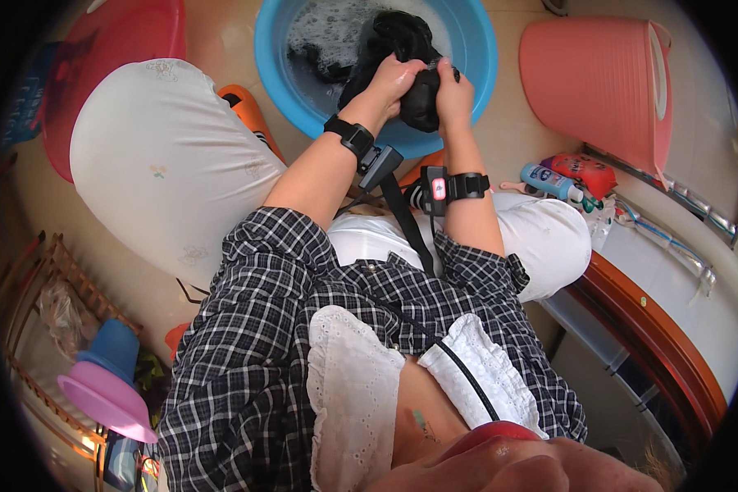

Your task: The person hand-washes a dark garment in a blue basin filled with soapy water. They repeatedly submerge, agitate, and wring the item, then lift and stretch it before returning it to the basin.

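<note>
A wet black cloth [406,37] is gripped by both of my hands over a blue plastic basin [486,61]. My left hand [392,83] holds it from the left, my right hand [454,92] from the right, thumbs close together. Part of the cloth bulges below and between the hands. The rest trails into sudsy water [326,37], where more dark fabric [323,64] lies half under foam. Each wrist wears a black strap with a small device. The fingers are partly hidden behind the cloth.
A pink tub [590,86] stands at the right, near a blue bottle [550,180] and a red packet [584,172]. At the left is a red basin [111,43]. A rack [55,258] stands lower left, beside a blue container [111,347] and a pink basin [107,396].
</note>
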`<state>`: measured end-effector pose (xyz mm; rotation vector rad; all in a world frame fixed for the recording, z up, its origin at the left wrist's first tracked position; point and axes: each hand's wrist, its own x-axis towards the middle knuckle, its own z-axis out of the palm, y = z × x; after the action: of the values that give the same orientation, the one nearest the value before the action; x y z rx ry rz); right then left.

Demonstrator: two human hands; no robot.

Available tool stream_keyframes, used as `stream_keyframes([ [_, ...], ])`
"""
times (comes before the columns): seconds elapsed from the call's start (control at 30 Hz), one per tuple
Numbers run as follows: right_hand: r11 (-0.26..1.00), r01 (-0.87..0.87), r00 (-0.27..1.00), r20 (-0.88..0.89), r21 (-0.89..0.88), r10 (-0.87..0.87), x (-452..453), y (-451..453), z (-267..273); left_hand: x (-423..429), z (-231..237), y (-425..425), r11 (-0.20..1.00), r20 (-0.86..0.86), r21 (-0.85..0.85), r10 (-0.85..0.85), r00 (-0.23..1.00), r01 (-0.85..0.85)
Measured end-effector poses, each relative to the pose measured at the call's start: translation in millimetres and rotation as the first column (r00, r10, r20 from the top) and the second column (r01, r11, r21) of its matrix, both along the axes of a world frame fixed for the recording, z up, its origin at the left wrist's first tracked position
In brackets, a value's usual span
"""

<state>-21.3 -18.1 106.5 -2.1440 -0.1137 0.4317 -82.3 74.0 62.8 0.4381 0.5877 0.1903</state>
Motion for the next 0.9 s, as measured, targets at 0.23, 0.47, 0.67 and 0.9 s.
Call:
stream_keyframes([
  [0.23,0.976,0.172,0.946,-0.300,0.136,-0.125,51.3,-22.0,-0.5,-5.7,19.0,9.2,0.841,-0.079,0.475,-0.254,0.964,0.260],
  [0.47,0.901,0.126,0.872,-0.479,0.415,0.099,65.7,-15.0,5.5,-8.2,12.2,15.8,0.323,-0.209,0.872,-0.434,0.876,0.368],
  [0.67,0.862,0.176,0.967,-0.248,0.475,-0.061,52.3,5.3,-9.5,-12.7,-13.8,20.9,0.988,0.009,-0.082,-0.131,0.991,0.131],
  [0.9,0.866,-0.381,0.754,0.434,-0.324,0.494,-30.8,22.7,29.2,-19.6,-2.7,37.7,0.942,-0.089,-0.330,0.025,0.996,-0.053],
])
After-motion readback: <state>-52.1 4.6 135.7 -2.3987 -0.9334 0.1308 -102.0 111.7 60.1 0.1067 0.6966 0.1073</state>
